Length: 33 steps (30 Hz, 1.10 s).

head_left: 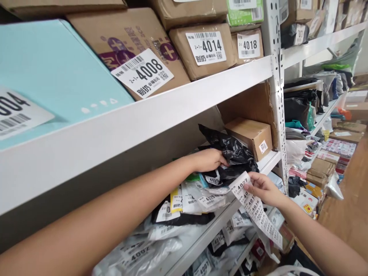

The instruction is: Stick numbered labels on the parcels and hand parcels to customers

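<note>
My left hand (210, 160) reaches onto the middle shelf, its fingers curled onto a glossy black plastic parcel (234, 147). Just below the fingers, another black parcel bears a label (212, 178) reading 4025. Pinched in my right hand (265, 188) is a long strip of printed number labels (255, 209), with 4027 at its top end. The strip hangs down past the shelf's front edge. Left of the black parcels lie white and grey labelled poly mailers (211, 199), overlapping one another.
A brown carton (251, 136) stands at the shelf's right end, beside a perforated white post (277, 88). Overhead, the upper shelf edge (172, 111) carries labelled boxes, including a light blue box (63, 69). More bags fill the lower shelf, and further racks of parcels (304, 103) extend right.
</note>
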Available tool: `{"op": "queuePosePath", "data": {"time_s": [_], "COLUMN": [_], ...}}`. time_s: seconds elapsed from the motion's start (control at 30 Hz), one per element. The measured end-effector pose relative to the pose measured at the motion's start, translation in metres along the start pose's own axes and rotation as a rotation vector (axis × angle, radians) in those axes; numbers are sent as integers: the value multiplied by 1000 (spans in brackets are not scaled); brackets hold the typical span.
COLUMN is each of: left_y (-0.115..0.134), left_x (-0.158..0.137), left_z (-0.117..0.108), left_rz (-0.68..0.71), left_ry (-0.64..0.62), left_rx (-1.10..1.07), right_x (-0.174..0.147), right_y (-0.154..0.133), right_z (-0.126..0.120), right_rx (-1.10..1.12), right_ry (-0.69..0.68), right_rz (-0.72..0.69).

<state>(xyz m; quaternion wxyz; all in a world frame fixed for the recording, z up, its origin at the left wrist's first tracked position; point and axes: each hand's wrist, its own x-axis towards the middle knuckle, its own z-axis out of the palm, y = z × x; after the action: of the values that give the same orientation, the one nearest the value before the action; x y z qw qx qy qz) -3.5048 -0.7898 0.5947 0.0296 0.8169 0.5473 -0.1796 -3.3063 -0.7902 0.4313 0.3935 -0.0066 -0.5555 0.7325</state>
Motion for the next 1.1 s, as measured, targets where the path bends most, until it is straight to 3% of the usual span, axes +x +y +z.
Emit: {"op": "queuePosePath", "data": {"time_s": [0.07,0.27,0.33,0.4,0.5,0.57,0.73,0.93,1.1], "left_y": [-3,-8,-4,1,7,7,2,9,12], "left_x": [-2,-2,-6,-13,-22,-24,-21,-10,-6], "left_z": [5,17,15,12,11,12,22,25,14], "left_rz": [-64,-120,-93,-94,-232,-304,-36,29,53], "left_ry": [-89,-184,-165,-46,154,206,275,247,235], "left_rx": [-185,-590,-472,-186,133,166,240,461,433], "right_x": [10,43,45,44,40,37,34,34,34], "right_y": [3,26,25,19,10,9,14,10,12], "right_z": [4,18,21,22,19,15,8,9,5], "right_rx": [14,10,70,141,187,193,287,346,353], "right_ry": [37,235,293,339,400,430,474,442,397], "right_rz": [25,152,130,93,90,98,34,56,68]}}
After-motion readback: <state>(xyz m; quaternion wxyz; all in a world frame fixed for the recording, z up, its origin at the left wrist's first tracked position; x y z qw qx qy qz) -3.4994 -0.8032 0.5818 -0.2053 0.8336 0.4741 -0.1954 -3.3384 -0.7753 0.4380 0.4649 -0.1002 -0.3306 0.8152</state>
